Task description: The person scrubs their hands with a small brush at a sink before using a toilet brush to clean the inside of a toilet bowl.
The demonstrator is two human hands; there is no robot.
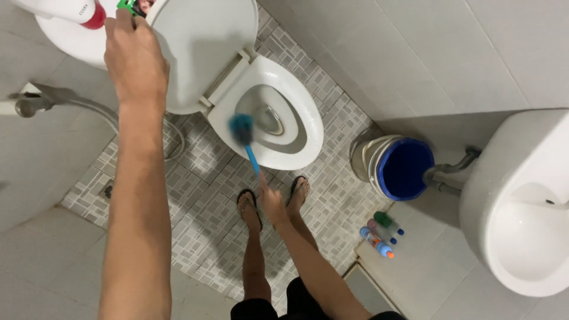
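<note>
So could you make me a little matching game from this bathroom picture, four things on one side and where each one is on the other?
Things:
1. toilet brush
2. bucket
3. bottles
4. white bottle

Places:
A. lying on the floor beside the sink
B. held up in the left hand
C. head over the toilet bowl, handle in the right hand
D. standing between toilet and sink

Pairs: 1-C, 2-D, 3-A, 4-B
</note>
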